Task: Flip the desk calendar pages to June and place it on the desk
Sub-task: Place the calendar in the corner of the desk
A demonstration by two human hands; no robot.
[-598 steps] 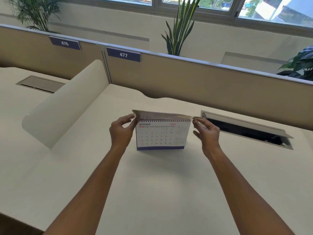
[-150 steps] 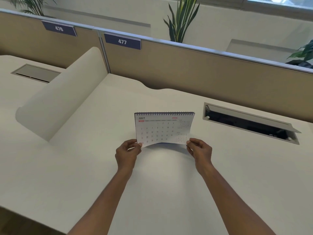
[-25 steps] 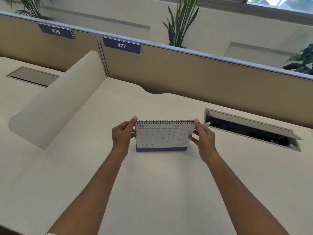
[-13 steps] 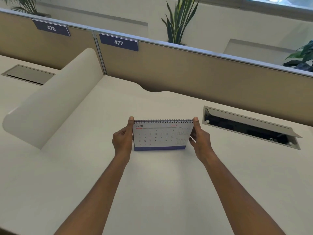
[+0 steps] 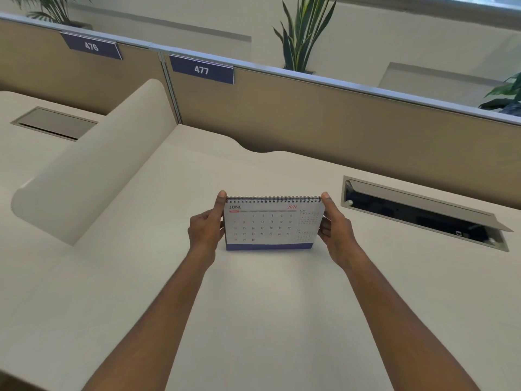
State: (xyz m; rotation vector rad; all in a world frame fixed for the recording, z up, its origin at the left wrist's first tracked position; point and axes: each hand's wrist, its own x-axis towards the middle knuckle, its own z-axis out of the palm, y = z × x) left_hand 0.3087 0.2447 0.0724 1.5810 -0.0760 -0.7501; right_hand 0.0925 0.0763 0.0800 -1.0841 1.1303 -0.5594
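The spiral-bound desk calendar [image 5: 272, 225] stands upright on the cream desk [image 5: 253, 306], showing the JUNE page with a blue strip along its base. My left hand [image 5: 205, 230] grips its left edge, thumb up at the spiral corner. My right hand [image 5: 335, 231] grips the right edge the same way. The calendar's base appears to rest on the desk surface.
An open cable tray [image 5: 423, 213] with a raised flap is set into the desk to the right. A curved cream divider [image 5: 93, 165] rises on the left. Tan partition panels [image 5: 310, 119] labelled 476 and 477 close the back, with plants behind.
Over the earlier frames the page went from October to July to June. In the last second both hands slid from the top corners to grip the calendar's sides; it stays in place.
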